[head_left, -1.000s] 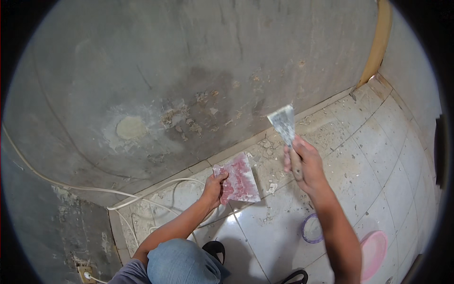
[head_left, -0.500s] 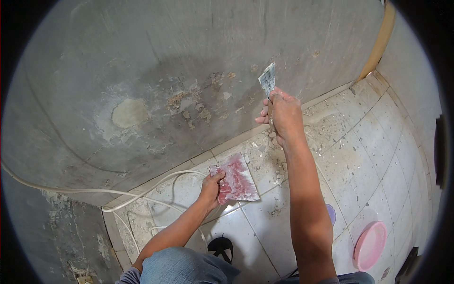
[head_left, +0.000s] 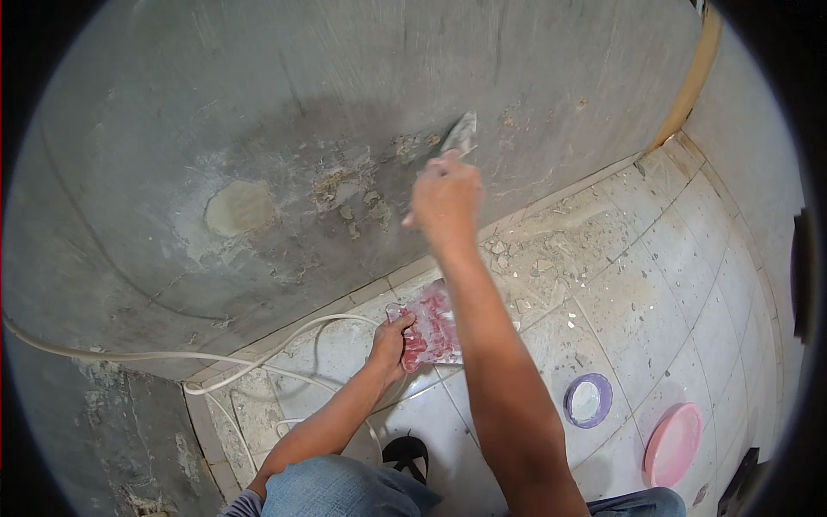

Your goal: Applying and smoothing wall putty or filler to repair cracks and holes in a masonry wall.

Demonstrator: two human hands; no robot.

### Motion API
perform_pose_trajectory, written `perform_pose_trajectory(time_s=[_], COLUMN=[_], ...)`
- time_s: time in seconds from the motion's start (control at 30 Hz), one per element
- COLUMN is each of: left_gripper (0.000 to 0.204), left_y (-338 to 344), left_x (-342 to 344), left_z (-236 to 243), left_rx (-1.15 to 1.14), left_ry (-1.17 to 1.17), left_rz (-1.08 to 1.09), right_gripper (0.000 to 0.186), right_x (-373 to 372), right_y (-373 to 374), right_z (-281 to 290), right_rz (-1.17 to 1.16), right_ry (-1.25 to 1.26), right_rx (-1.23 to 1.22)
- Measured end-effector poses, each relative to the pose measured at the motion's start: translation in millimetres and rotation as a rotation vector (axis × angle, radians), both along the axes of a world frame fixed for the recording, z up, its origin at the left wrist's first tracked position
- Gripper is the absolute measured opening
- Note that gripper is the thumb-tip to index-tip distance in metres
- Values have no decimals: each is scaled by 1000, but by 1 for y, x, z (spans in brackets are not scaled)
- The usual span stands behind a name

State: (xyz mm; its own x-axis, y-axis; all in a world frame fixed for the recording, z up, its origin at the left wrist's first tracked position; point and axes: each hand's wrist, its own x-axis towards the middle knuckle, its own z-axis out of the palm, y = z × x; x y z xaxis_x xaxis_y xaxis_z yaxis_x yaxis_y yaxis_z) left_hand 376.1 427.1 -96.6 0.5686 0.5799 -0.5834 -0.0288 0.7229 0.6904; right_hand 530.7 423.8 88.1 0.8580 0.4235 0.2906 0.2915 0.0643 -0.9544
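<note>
My right hand (head_left: 446,196) is closed round a putty knife (head_left: 463,134); its pale-smeared blade lies at the grey wall (head_left: 362,60), beside patches of flaked plaster. The knife's handle is hidden in my fingers. Lower down, my left hand (head_left: 389,347) grips the edge of a red plastic scraper (head_left: 428,327) smeared with white paste, thumb on top. My right forearm covers part of that scraper. Left of the flaking, a round patch of pale filler (head_left: 239,208) shows on the wall.
A purple tub (head_left: 589,401) of white paste and a pink basin (head_left: 674,445) stand on the tiled floor at right. Plaster crumbs (head_left: 543,258) litter the tiles along the wall. Pale hoses (head_left: 215,349) run across at left. A dark sandal (head_left: 405,457) is below.
My right hand has moved left along the wall with the putty knife, its blade now tilted to the right. The purple tub has come out from behind my forearm. My left hand has barely shifted.
</note>
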Motion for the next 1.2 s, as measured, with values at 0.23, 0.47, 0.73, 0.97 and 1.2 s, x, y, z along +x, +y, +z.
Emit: perform_pose_trajectory(time_s=[0.23,0.47,0.73,0.97,1.2], left_gripper=[19,16,10,18,16], left_y=[9,6,4,16,4], left_x=[-2,5,14,19,37], left_z=[-27,-17,63,93,111], left_rx=[-13,-17,147,178,146], left_ry=[-39,-59,-190,-316,-321], left_rz=[-16,-10,97,-21,-147], right_gripper=[37,31,38,30,59], right_x=[13,35,39,59,65], right_y=[-40,-38,-119,-157,-174], right_z=[-4,-14,-36,-59,-79], right_rz=[119,187,790,738,607], right_ry=[132,-144,729,111,-640], right_rx=[33,-235,286,-167,-195])
